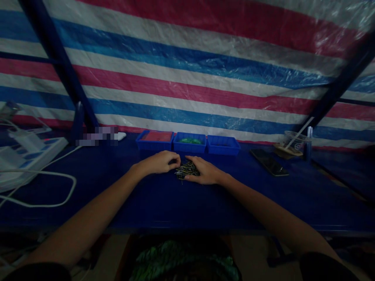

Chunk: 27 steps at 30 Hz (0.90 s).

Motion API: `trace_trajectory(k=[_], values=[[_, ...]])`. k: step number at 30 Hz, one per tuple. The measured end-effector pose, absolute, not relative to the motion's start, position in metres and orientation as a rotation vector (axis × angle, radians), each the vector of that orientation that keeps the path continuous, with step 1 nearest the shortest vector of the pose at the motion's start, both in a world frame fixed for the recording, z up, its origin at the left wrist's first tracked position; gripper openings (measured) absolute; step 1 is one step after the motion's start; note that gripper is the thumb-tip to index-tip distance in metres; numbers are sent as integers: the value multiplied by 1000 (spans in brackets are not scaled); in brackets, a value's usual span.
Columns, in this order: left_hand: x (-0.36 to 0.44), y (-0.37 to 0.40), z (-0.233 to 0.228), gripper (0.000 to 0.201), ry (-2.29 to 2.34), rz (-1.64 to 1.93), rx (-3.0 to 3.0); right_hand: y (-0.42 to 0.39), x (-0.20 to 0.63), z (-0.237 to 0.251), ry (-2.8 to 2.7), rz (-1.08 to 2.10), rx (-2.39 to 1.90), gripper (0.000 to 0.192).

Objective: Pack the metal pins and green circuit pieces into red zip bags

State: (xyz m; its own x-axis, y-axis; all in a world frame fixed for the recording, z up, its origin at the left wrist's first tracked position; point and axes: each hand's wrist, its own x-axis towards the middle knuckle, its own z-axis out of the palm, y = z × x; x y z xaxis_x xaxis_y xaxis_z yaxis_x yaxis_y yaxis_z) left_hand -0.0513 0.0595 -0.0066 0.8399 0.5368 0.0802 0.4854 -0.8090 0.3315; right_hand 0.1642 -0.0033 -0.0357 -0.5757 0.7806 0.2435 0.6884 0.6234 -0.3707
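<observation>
A loose heap of thin sticks (186, 171) lies near the middle of the blue table (187, 207), dark, yellowish and pale pieces pointing every which way. On its left side the person's left hand (164, 161) rests with the fingers curled in, the tips right by the sticks; from where I stand I cannot tell whether it pinches any. The right hand (205, 170) curves around the right side of the heap, thumb apart from the fingers, cupped against the sticks rather than clenched on them. Both forearms reach in from the near edge, with dark sleeves (41, 272) up by the elbows.

Just beyond the hands, three blue trays stand in a row: the left tray (140, 145) holds something flat and reddish, the middle tray (190, 148) something green, and the right tray (223, 150) a little dark stuff that I can't make out.

Over on the right lies a dark phone (269, 162), and past it a clear cup (293, 137) with a pale stick (299, 133) leaning across it. Far over on the left sits a white power strip (55, 147) with a looping white cable (73, 191). Behind everything hangs a red, white and blue striped sheet (187, 78).
</observation>
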Motion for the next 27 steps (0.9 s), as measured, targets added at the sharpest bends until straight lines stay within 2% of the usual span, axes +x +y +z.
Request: trace_trajectory(k=[10, 15, 22, 27], values=[[-53, 56, -5, 12, 735, 234, 2769, -1, 167, -41, -2491, 235, -1096, 66], [-56, 54, 5, 18, 826, 461, 2740, -2, 164, -41, -2317, 41, -995, 56], [-45, 47, 1, 23, 726, 532, 2739, -5, 158, -36, -2157, -272, -983, 16], [-37, 39, -1, 18, 721, 695, 2680, -4, 159, -36, -2048, -313, -1046, 17]])
